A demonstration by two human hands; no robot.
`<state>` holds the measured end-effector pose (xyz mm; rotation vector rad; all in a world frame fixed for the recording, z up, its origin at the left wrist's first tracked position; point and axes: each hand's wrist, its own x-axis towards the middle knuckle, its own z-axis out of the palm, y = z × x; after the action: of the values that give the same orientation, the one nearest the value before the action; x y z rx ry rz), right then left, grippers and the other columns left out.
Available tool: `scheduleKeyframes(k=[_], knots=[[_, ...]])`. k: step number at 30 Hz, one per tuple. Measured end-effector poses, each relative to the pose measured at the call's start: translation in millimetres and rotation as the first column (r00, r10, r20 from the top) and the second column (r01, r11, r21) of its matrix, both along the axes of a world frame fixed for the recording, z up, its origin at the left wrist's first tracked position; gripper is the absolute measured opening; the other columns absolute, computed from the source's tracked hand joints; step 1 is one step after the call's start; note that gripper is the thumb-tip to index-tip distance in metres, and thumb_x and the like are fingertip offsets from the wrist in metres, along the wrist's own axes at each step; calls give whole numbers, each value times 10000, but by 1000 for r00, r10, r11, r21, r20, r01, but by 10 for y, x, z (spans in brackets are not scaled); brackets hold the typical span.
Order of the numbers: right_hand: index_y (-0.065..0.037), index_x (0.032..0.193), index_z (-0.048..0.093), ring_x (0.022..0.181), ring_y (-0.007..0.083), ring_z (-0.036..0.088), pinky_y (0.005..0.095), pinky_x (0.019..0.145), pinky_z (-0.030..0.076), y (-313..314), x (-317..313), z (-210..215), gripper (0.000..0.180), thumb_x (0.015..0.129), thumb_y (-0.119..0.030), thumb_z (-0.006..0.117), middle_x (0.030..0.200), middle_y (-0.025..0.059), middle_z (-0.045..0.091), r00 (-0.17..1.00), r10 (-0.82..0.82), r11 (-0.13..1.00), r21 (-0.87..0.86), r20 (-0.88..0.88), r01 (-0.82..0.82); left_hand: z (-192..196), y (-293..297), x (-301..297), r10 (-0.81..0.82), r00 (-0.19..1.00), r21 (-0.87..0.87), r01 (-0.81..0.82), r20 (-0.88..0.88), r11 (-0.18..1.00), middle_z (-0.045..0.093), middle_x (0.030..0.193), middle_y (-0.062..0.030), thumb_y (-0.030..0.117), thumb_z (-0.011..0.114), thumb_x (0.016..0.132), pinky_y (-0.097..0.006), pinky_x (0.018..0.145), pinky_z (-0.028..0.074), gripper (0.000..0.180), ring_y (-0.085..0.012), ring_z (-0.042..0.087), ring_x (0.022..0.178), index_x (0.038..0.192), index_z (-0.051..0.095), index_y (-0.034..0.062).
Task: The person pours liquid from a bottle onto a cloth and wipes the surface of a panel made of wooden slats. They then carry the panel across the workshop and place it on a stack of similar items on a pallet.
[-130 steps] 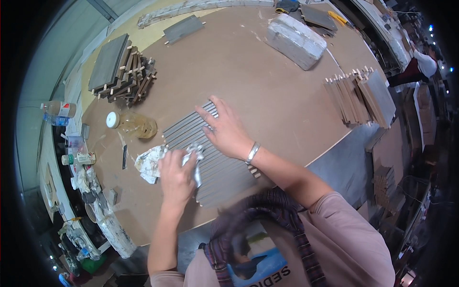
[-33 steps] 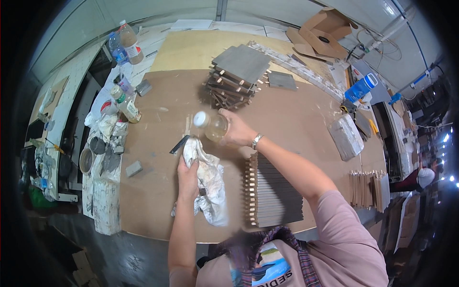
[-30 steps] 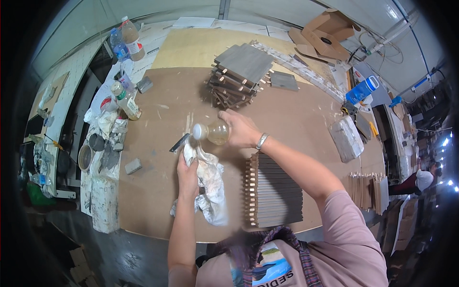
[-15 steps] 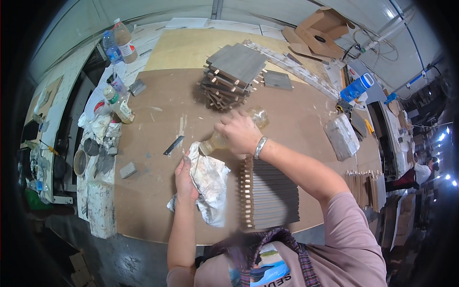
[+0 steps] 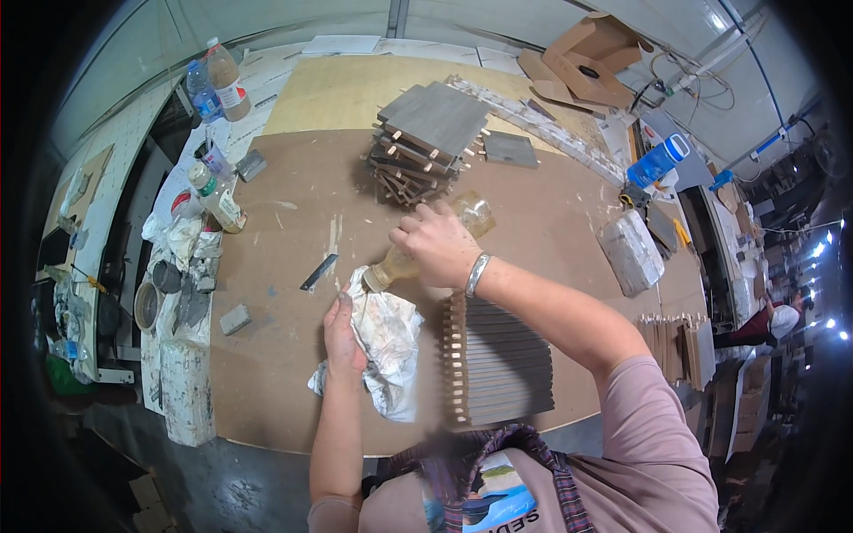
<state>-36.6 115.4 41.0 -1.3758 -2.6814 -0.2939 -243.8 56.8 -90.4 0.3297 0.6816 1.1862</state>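
My right hand (image 5: 435, 245) is wrapped round a clear plastic bottle (image 5: 474, 215) of yellowish liquid, tipped on its side. Its mouth points left and meets the top of a stained white cloth (image 5: 387, 342). Held by its upper edge, the cloth hangs from my left hand (image 5: 343, 333), whose fingers are partly behind it. Close to my body lies a row of grey boards (image 5: 506, 360) set side by side, pale dowels sticking out along their left edge. Beyond the bottle stands an uneven stack of grey doweled panels (image 5: 434, 120). A dark flat strip (image 5: 319, 272) lies left of the cloth.
Bottles (image 5: 216, 197), rags and cups crowd the left edge. A small grey block (image 5: 235, 319) sits nearby. To the right are a wrapped white block (image 5: 630, 253), a blue bottle (image 5: 657, 161) and more doweled boards (image 5: 666, 348). An open cardboard box (image 5: 586, 62) is at the back.
The view has shifted slightly. Both hands keep their holds, with the bottle still tipped against the cloth.
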Motion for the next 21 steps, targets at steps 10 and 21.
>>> scheduleKeyframes(k=[10, 21], knots=[[-96, 943, 641, 927, 294, 602, 393, 814, 474, 132, -28, -179, 271, 676, -123, 667, 867, 77, 635, 985, -83, 993, -99, -152, 69, 177, -99, -73, -21, 1000, 40, 21, 11, 999, 593, 1292, -172, 225, 488, 1033, -387, 976, 510, 482, -254, 624, 1115, 1413, 414, -63], [0, 1361, 443, 1137, 191, 546, 309, 1020, 437, 560, 66, -988, 969, 497, 20, 881, 1238, 88, 601, 270, -395, 811, -471, -878, -346, 413, -342, -147, -53, 971, 188, 99, -233, 977, 597, 1289, -167, 157, 528, 1014, -384, 945, 533, 491, -236, 641, 1073, 1429, 395, -71]])
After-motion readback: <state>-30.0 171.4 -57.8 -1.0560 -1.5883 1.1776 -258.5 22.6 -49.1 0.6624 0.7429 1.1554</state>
